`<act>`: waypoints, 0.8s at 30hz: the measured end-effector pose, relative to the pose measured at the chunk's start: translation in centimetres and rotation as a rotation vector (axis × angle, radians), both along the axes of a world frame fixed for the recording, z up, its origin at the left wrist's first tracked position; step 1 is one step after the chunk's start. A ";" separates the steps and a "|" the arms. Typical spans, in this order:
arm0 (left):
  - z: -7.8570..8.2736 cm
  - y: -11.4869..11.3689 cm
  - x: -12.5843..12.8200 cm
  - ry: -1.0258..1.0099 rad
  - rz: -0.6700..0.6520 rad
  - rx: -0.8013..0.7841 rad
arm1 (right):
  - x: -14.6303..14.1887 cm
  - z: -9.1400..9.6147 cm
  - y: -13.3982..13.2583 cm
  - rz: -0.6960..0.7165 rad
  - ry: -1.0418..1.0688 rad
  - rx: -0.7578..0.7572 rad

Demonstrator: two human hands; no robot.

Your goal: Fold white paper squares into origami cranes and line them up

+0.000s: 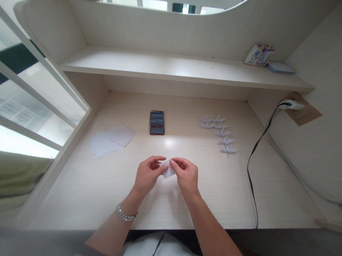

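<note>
A small folded piece of white paper (168, 170) is held over the middle of the pale wooden desk (94, 193). My left hand (147, 175) pinches its left side with fingers closed, a silver bracelet on that wrist. My right hand (186, 174) pinches its right side, fingers also closed. Both hands meet at the paper just above the desk surface.
A loose stack of white paper sheets (110, 140) lies to the left. Several folded paper cranes (220, 133) sit in a row to the right. A dark blurred phone-like object (157, 122) lies behind the hands. A black cable (255, 163) runs from a wall socket (298, 107). Small packets (259, 55) rest on the shelf.
</note>
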State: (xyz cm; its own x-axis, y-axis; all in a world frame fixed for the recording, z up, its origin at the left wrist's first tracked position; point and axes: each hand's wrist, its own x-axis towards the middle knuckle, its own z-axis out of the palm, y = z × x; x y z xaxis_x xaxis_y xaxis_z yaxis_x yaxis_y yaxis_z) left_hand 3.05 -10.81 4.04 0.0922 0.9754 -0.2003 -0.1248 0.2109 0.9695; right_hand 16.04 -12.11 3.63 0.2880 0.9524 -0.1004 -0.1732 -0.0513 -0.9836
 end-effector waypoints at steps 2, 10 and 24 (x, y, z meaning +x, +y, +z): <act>0.0 0.0 -0.1 -0.004 0.011 -0.034 | -0.1 -0.1 0.0 -0.005 -0.004 0.000; -0.3 0.0 -0.1 0.038 0.056 -0.031 | -0.3 -0.1 0.3 -0.032 -0.027 -0.012; -1.0 -1.0 0.9 -0.060 -0.038 -0.051 | 0.3 -0.2 0.7 -0.120 -0.033 -0.029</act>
